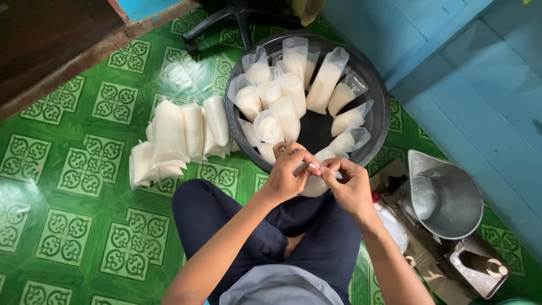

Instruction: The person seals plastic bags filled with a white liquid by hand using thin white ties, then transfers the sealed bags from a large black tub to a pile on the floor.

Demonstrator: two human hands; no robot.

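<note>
Right at the centre, a small clear plastic bag of white liquid (314, 183) sits between the person's two hands, just above their crossed legs in dark trousers (237, 220). The left hand (287, 172) is closed around the bag's upper part, fingers curled over its neck. The right hand (349, 182) pinches the same neck from the other side, thumb and forefinger narrow and pressed together, so the fingertips of both hands nearly meet. Only the bag's lower end shows beneath the hands.

Just beyond the hands stands a round black basin (379, 116) on the floor, holding many similar filled bags (282, 99), leaning upright with their tops open. Left of the basin, touching its side, a row of sealed white bags (175, 138) lies on the green patterned floor tiles (73, 169). To the person's right, near the knee, stands a metal scoop-shaped pitcher (446, 195), with a blue wall (468, 73) behind it.
</note>
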